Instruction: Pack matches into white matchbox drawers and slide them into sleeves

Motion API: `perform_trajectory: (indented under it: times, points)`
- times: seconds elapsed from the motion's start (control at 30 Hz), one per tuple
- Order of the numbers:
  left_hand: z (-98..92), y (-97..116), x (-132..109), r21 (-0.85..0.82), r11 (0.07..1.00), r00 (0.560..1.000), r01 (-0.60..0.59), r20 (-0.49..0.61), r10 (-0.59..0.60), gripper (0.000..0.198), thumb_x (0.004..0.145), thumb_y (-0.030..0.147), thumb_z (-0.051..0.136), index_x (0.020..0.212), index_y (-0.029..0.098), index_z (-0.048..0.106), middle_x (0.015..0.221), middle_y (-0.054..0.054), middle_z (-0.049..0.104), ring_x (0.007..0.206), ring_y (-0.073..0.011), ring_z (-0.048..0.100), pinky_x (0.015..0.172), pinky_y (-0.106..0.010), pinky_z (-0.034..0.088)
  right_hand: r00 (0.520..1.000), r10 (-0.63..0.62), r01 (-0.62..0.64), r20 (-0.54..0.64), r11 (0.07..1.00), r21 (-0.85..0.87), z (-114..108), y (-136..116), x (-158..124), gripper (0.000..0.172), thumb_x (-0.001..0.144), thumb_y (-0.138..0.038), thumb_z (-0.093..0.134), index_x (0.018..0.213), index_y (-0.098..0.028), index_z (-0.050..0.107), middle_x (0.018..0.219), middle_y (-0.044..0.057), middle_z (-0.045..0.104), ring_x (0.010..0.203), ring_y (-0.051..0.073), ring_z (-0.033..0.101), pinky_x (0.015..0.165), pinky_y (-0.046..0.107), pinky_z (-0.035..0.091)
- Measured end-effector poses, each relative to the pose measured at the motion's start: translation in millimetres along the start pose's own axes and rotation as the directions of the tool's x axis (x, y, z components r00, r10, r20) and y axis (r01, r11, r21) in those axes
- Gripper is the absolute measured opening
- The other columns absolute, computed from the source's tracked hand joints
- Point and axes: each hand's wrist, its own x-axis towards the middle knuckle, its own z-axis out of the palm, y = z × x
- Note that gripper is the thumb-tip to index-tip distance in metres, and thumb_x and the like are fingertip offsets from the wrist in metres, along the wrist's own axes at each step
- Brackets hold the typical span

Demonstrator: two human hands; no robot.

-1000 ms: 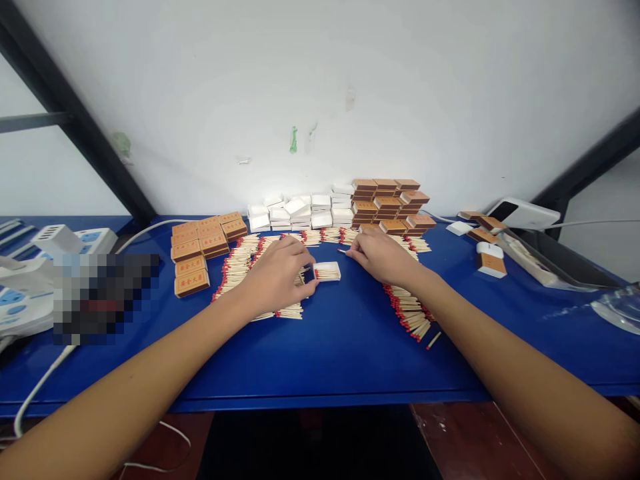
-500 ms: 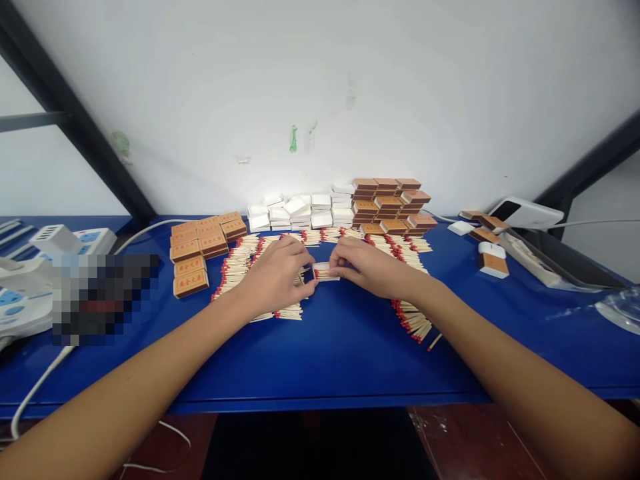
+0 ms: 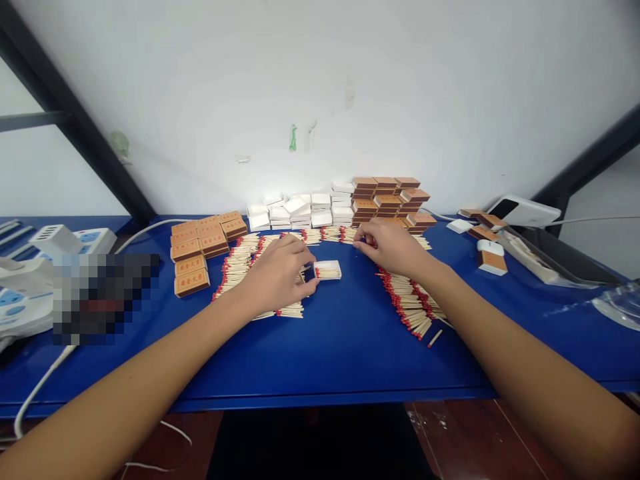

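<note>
A small white matchbox tray (image 3: 327, 269) partly filled with matches lies on the blue table (image 3: 340, 347). My left hand (image 3: 279, 272) rests beside its left end, fingers curled and pinching that end. My right hand (image 3: 391, 245) is over the row of loose red-tipped matches (image 3: 407, 301) at the back right, fingertips pinched together at the matches near the brown box stack. What it pinches is too small to make out. More loose matches (image 3: 235, 267) lie under and left of my left hand.
White inner trays (image 3: 300, 212) and stacked brown matchbox sleeves (image 3: 390, 200) stand along the wall. Orange-labelled closed boxes (image 3: 197, 250) sit at the left. A power strip (image 3: 75, 240) and cables lie far left; a white device (image 3: 525, 213) and more boxes lie right.
My right hand left the tray and moved back and right to the loose matches by the brown stack. My left hand stayed at the tray's left end.
</note>
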Motion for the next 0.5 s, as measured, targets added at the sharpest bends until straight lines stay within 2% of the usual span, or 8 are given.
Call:
perform_trajectory:
  times: [0.13, 0.33, 0.5]
  points:
    - [-1.0, 0.9, 0.3, 0.003, 1.0, 1.0, 0.009, -0.001, -0.009, 0.022, 0.099, 0.034, 0.072, 0.108, 0.016, 0.079, 0.107, -0.012, 0.076, 0.115, -0.0326, 0.065, 0.102, -0.05, 0.055, 0.997, 0.024, -0.021, 0.068, 0.999, -0.04, 1.2, -2.5, 1.3, 0.015, 0.1, -0.025, 0.062, 0.093, -0.02, 0.073, 0.094, 0.011, 0.069, 0.082, 0.025, 0.061, 0.072, 0.036, 0.041]
    - [-0.2, 0.9, 0.1, -0.003, 1.0, 1.0, -0.004, -0.001, 0.004, 0.021, 0.098, 0.034, 0.073, 0.109, 0.017, 0.078, 0.107, -0.011, 0.076, 0.115, -0.0325, 0.065, 0.103, -0.05, 0.055, 0.995, 0.052, -0.05, 0.086, 0.998, -0.026, 3.4, -3.3, 3.8, 0.016, 0.1, -0.024, 0.06, 0.088, -0.02, 0.069, 0.096, 0.011, 0.069, 0.081, 0.024, 0.062, 0.074, 0.036, 0.042]
    - [-0.1, 1.1, 0.7, -0.004, 1.0, 1.0, -0.009, -0.003, 0.009, 0.021, 0.098, 0.033, 0.073, 0.108, 0.016, 0.079, 0.106, -0.012, 0.076, 0.114, -0.0327, 0.065, 0.103, -0.05, 0.055, 0.996, 0.021, -0.015, 0.086, 0.998, -0.064, 7.5, -1.1, 4.1, 0.016, 0.102, -0.026, 0.059, 0.089, -0.02, 0.065, 0.098, 0.012, 0.068, 0.088, 0.026, 0.062, 0.076, 0.037, 0.043]
